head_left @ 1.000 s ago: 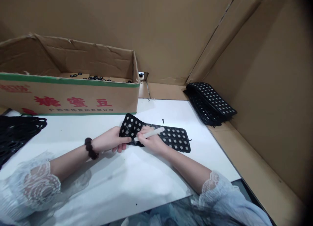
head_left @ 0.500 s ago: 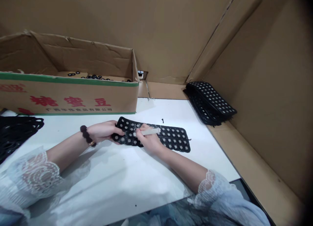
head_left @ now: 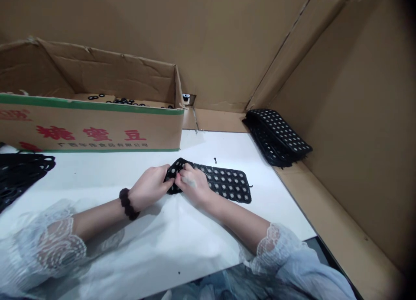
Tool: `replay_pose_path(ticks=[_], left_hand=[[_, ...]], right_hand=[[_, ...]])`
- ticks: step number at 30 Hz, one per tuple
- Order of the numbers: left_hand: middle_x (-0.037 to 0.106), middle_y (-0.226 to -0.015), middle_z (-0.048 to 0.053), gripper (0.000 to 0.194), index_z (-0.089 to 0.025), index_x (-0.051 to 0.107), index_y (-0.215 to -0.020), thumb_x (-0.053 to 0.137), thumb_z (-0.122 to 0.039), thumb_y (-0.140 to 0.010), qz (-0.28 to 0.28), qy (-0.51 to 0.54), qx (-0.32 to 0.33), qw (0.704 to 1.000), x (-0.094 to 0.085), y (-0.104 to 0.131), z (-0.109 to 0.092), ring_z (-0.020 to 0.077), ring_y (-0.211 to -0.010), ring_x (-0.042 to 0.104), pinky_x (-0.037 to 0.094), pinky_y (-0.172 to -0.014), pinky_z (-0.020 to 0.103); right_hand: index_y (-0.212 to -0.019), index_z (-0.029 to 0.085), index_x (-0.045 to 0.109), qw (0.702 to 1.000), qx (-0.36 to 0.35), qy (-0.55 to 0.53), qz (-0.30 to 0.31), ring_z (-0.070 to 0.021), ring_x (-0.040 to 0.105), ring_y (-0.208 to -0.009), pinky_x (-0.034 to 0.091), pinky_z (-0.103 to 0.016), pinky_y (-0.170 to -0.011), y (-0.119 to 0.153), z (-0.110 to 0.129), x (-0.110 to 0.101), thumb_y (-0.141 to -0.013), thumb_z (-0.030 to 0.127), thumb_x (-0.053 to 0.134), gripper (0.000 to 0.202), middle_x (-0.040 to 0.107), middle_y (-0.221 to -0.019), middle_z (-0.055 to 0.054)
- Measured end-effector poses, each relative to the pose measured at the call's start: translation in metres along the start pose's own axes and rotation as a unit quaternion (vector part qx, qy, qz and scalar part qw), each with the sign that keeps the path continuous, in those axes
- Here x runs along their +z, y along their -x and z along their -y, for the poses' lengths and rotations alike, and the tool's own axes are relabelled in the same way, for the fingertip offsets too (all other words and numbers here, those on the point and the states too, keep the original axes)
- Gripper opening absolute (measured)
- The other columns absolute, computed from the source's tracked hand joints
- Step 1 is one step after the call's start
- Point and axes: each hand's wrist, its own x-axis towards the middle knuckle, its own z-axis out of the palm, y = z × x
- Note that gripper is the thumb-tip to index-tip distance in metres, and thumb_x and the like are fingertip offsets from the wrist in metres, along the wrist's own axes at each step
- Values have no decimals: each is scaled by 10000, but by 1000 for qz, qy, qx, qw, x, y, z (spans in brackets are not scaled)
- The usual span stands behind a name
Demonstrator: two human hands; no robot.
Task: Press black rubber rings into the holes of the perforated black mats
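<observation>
A black rubber sheet (head_left: pixel 229 183) with rows of round pale spots lies on the white table top. My left hand (head_left: pixel 151 187), with a dark beaded bracelet at its wrist, grips the sheet's left end between thumb and fingers, and that end is bent upward. My right hand (head_left: pixel 195 187) is closed over the sheet just to the right of it, fingertips pressed close to the left thumb. A pale stick-like tool (head_left: pixel 189 181) shows faintly in the right hand; most of it is hidden or blurred.
An open cardboard box (head_left: pixel 107 127) holding small black rings (head_left: pixel 123 101) stands at the back left. Black sheets with holes (head_left: pixel 22 174) lie at the left edge. A folded stack of dotted black sheets (head_left: pixel 277 137) leans by the right cardboard wall (head_left: pixel 367 118).
My left hand has shifted right and the sheet's left end has folded up. The white stick in my right hand has swung from lying crosswise to mostly hidden.
</observation>
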Motion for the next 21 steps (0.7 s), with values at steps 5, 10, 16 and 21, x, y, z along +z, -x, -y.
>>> replay_pose_path(ticks=[5,10,16,21], left_hand=[[585,-563,-9,198,-182,491,-699,403,-342,-773,27,48,-51,997,-3,3,-1,153,-466,569,385,-478,211],[570,-530,-3,214,-164,490,-665,490,-371,-720,91,159,-122,976,-6,-2,16,157,-437,562,414,-428,214],[541,-479,2,223,-147,478,-614,525,-343,-708,153,263,-130,944,-7,-9,22,125,-423,504,406,-410,209],[528,-476,-7,208,-144,476,-609,554,-320,-687,154,281,-153,935,-10,-10,16,115,-414,496,406,-401,210]], right_hand=[[-691,176,603,999,3,39,11,-94,468,-532,235,-262,-485,-2,-1,-3,-847,306,333,337,554,-823,-25],[-663,166,578,1000,1,-6,-5,-90,455,-544,265,-253,-498,0,-5,-2,-835,289,356,306,531,-816,-25],[-513,164,454,974,-4,-226,-16,-93,467,-614,352,-226,-605,1,-17,-3,-829,281,364,349,467,-673,1],[-487,161,463,945,42,-321,-38,-96,488,-648,372,-232,-679,0,-22,-7,-819,255,365,359,465,-679,4]])
